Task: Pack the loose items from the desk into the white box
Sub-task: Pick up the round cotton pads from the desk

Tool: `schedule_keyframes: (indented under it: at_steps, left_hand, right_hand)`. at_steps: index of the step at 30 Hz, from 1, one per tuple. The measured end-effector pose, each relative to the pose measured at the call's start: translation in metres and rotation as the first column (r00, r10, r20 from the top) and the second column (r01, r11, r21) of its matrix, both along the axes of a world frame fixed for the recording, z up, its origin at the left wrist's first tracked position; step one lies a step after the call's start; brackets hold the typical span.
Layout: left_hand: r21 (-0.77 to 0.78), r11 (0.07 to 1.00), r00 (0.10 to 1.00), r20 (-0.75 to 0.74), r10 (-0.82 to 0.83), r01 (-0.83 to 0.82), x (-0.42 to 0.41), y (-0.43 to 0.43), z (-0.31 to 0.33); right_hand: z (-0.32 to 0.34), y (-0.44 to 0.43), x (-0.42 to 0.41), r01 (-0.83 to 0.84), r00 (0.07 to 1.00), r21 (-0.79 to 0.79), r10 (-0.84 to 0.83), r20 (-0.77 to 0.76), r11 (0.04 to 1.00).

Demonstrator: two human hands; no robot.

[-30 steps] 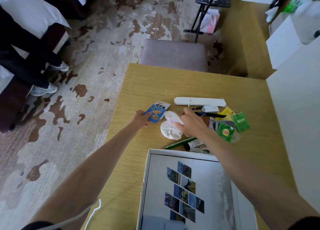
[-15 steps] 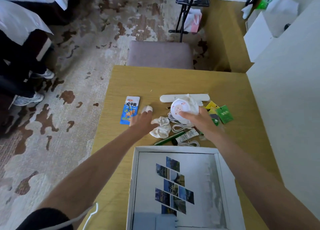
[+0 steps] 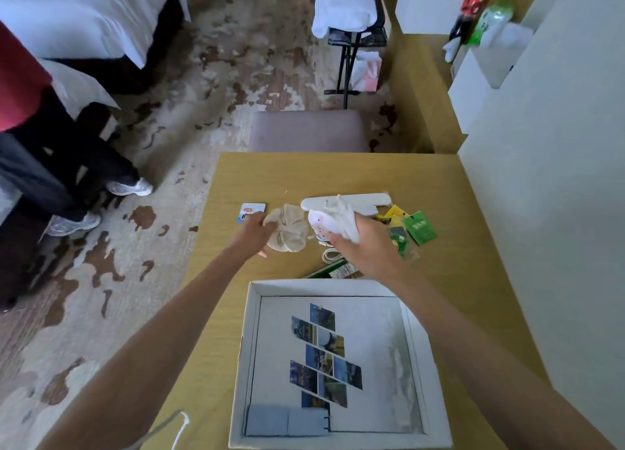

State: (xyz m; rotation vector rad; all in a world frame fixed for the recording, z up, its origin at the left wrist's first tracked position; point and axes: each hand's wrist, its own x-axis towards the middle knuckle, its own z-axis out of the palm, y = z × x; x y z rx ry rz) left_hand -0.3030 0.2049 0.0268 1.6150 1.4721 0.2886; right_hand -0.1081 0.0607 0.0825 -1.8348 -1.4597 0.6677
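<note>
The open white box (image 3: 252,317) lies at the desk's near edge, with a printed sheet and a blue-grey pad inside. Beyond it, my left hand (image 3: 252,234) grips a beige bundled sock (image 3: 287,228) just above the desk. Partly hidden behind that hand is a blue snack packet (image 3: 251,209). My right hand (image 3: 367,246) holds a white sock (image 3: 333,221) with small spots, lifted over the pile. A long white case (image 3: 363,200), green and yellow sachets (image 3: 417,228), a white cable (image 3: 331,255) and a green pen (image 3: 319,273) lie on the desk.
The wooden desk (image 3: 456,280) meets a white wall on the right. A grey stool (image 3: 309,131) stands at its far edge. On the left floor are a person's legs and shoes (image 3: 130,187) beside a bed. Bottles (image 3: 483,13) stand far right.
My left hand left the snack packet on the desk and picked up the beige sock. My right hand lifted the white sock higher. The camera tilted, showing more of the box.
</note>
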Motion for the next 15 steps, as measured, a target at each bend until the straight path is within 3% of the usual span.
schedule_keyframes:
  at_steps: [4, 8, 11, 13, 15]
  left_hand:
    - [0.091, 0.991, 0.978, 0.191, 0.08, -0.099, -0.023, -0.038, 0.054]
    - [-0.024, 0.992, 0.931, 0.343, 0.128, -0.127, -0.041, -0.107, 0.086]
    - [-0.218, 0.968, 0.834, 0.505, 0.222, -0.126, -0.054, -0.154, 0.093]
    - [-0.336, 0.933, 0.779, 0.548, 0.305, -0.13, -0.064, -0.176, 0.091]
    - [-0.359, 0.926, 0.78, 0.543, 0.31, -0.118, -0.073, -0.192, 0.087]
  right_hand:
    - [0.02, -0.013, -0.025, -0.19, 0.939, 0.326, 0.074, 0.337, 0.926]
    - [0.031, -0.025, -0.05, -0.473, 0.821, 0.555, 0.113, 0.56, 0.684]
    - [0.025, -0.038, -0.064, -0.621, 0.745, 0.513, 0.243, 0.622, 0.592]
    - [0.016, -0.05, -0.07, -0.674, 0.717, 0.457, 0.366, 0.593, 0.58]
    - [0.008, -0.063, -0.074, -0.724, 0.679, 0.375, 0.505, 0.533, 0.579]
